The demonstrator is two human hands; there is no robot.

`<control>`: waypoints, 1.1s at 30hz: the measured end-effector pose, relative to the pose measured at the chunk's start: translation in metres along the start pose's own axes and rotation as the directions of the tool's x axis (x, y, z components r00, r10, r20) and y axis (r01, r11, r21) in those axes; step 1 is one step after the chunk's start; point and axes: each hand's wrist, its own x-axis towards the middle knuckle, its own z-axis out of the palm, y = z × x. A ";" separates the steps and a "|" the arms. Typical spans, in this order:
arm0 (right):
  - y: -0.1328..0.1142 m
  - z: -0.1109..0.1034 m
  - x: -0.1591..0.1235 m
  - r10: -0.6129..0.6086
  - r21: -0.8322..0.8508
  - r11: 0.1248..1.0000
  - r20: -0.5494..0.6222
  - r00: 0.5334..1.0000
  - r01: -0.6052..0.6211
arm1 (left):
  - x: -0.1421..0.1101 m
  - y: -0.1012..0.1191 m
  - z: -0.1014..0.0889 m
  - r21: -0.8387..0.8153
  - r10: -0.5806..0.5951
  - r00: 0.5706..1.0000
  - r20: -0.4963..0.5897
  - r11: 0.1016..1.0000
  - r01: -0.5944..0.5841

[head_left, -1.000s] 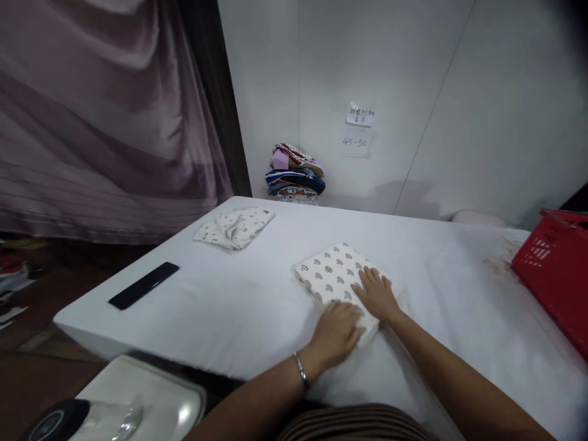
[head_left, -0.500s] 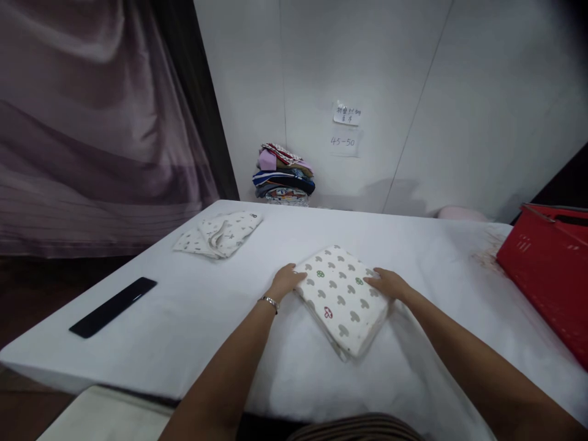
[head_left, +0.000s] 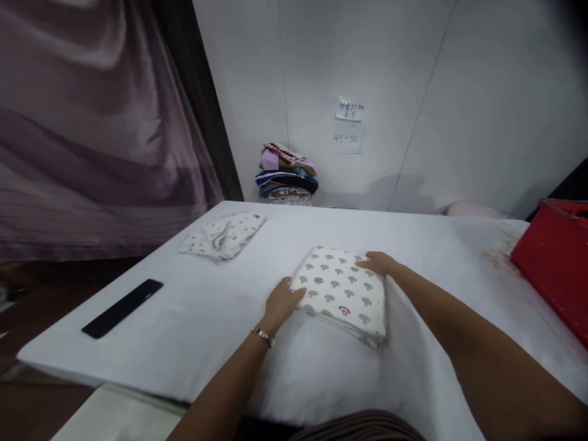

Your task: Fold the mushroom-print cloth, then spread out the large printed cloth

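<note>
A folded white cloth (head_left: 337,288) with grey mushrooms and a few green and red ones lies in front of me on the white-covered table (head_left: 229,343). My left hand (head_left: 281,301) grips its left corner, thumb on top and the other fingers under or behind the edge. At the far right corner, my right hand (head_left: 379,263) pinches the cloth the same way, with some fingertips hidden. Loose layers show along the cloth's near edge. A second folded white cloth (head_left: 225,236) with small dark prints rests farther back on the left.
A flat black strip (head_left: 123,308) lies near the table's left edge. A red basket (head_left: 558,263) stands at the right. Behind the table is a stack of folded fabrics (head_left: 288,174) against the wall. A mauve curtain (head_left: 92,135) hangs at the left.
Both hands have turned the mushroom cloth counter-clockwise, so its near corner has swung to the right. My left hand sits slightly lower, my right hand slightly higher. The view has shifted a little.
</note>
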 end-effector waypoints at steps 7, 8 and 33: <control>-0.063 0.042 -0.070 -0.294 -0.142 0.951 -0.150 0.944 0.273 | -0.005 0.029 0.018 0.305 0.528 0.846 -0.075 0.820 -0.485; -0.071 0.054 -0.082 -0.310 -0.145 0.946 -0.139 0.941 0.290 | -0.006 0.032 0.023 0.326 0.555 0.831 -0.044 0.794 -0.513; -0.003 0.074 -0.129 0.278 0.570 0.820 -0.332 0.901 -0.043 | -0.003 0.035 0.029 0.281 0.480 0.873 0.086 0.829 -0.483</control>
